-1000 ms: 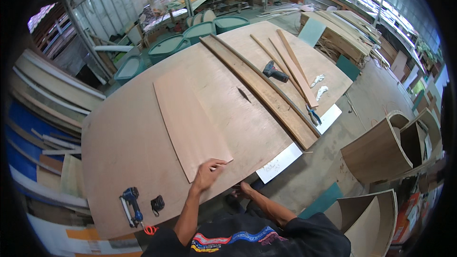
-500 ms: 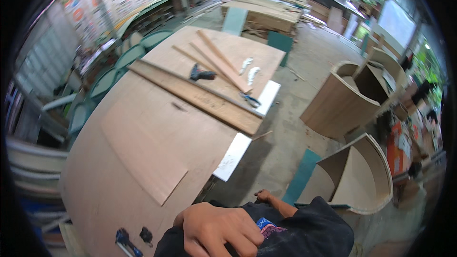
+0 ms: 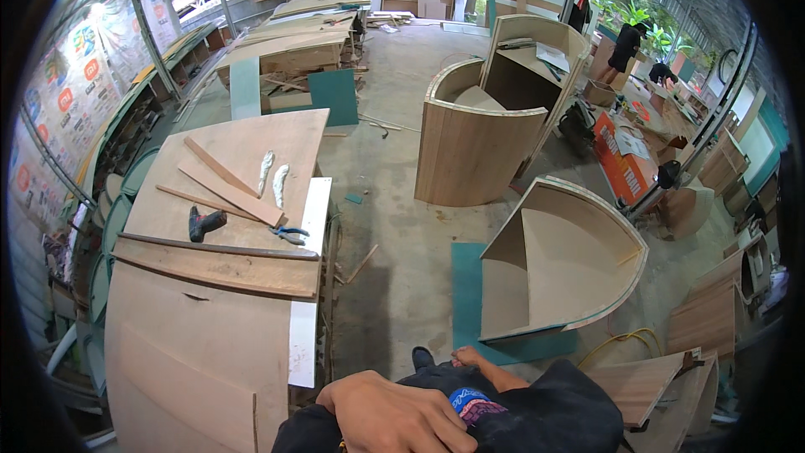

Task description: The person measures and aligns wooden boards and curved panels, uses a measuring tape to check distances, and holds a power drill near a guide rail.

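Observation:
My left hand (image 3: 398,415) is bent in front of my dark shirt (image 3: 545,411), close to the camera. Its fingers curl downward, and whatever they close on is hidden beneath them. Lower down, my right hand (image 3: 467,356) hangs near my dark shoe (image 3: 423,358); its fingers are too small and partly covered to read. Left of me stands a plywood-topped workbench (image 3: 201,327). A curved open wooden cabinet piece (image 3: 579,260) lies on a teal sheet (image 3: 467,294) ahead to the right of my hands.
On the bench lie a cordless drill (image 3: 205,223), pliers (image 3: 291,235), wood strips (image 3: 231,189) and a thick board (image 3: 218,270). A tall curved cabinet (image 3: 478,151) stands farther on. Curved panels (image 3: 641,390) stand at my right. One person (image 3: 626,50) stands at the far right, another bends nearby.
My view has swung right and up, so the bench sits farther left and more of the right side shows. Both hands keep nearly the same pose against my body.

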Tool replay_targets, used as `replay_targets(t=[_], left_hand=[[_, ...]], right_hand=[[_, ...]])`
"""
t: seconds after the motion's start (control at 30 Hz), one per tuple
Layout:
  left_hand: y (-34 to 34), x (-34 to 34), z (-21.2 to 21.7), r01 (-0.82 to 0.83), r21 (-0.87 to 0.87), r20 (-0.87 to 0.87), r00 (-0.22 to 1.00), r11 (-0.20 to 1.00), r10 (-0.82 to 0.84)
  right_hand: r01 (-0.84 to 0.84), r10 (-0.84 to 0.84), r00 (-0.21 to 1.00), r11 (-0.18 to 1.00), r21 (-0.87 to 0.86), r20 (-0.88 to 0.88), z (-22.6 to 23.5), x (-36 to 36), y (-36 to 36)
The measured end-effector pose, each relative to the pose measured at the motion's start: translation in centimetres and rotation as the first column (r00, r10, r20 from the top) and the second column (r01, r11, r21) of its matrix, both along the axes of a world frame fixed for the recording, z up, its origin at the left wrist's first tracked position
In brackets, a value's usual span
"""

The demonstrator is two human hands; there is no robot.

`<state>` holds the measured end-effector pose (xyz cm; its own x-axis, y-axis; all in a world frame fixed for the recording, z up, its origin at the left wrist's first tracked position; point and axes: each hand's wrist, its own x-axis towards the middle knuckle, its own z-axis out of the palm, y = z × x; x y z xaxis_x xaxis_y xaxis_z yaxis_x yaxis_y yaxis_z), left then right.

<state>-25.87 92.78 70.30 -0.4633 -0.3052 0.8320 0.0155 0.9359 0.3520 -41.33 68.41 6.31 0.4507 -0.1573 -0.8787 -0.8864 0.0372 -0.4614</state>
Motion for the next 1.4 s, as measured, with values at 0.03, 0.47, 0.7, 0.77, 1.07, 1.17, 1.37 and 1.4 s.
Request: replay_targets(t=[0.03,0.47,0.7,0.77,1.07,1.17,1.37,1.4], left_hand=[[-0.8,0.4,-0.4,-0.027,-0.015,-0.091,0.996,1.0,0.025],[5.5,6.3,-0.7,-0.481,0.102,-0.772,0.514,0.871,0.374],[14.1,4.3,-1.7,-0.477,0.077,-0.935,0.27,0.876,0.229],[14.1,4.4,-2.3,-0.527,0.161,-0.968,0.08,0.834,0.237],[28.8,7.5,-18.9,-0.236,0.97,-0.145,-0.743,-0.053,0.654],[32.9,5.0,-35.3,0.167,0.898,0.383,-0.754,-0.408,0.534],[34.9,-3.8,-41.9,0.639,0.558,0.801,-0.582,-0.529,0.141],[35.2,-4.7,-41.3,0.609,0.594,0.732,-0.68,-0.525,0.041]], right_hand=[[-0.014,0.014,1.0,1.0,-0.017,-0.013,-0.2,-0.1,-1.1],[-0.577,0.588,0.807,0.763,-0.291,-0.057,-2.3,10.3,-2.4],[-0.686,0.691,0.72,0.695,-0.217,-0.062,7.7,17.4,11.4],[-0.859,0.879,0.477,0.471,-0.2,0.018,3.9,18.7,16.5],[-0.74,0.895,0.435,0.419,-0.527,0.101,7.4,25.4,18.0],[-0.71,0.825,0.551,0.541,-0.451,0.125,8.7,26.4,18.0],[-0.811,0.911,0.404,0.398,-0.429,0.083,7.4,26.9,17.2],[-0.841,0.936,0.353,0.314,-0.44,-0.006,6.2,27.1,16.3]])
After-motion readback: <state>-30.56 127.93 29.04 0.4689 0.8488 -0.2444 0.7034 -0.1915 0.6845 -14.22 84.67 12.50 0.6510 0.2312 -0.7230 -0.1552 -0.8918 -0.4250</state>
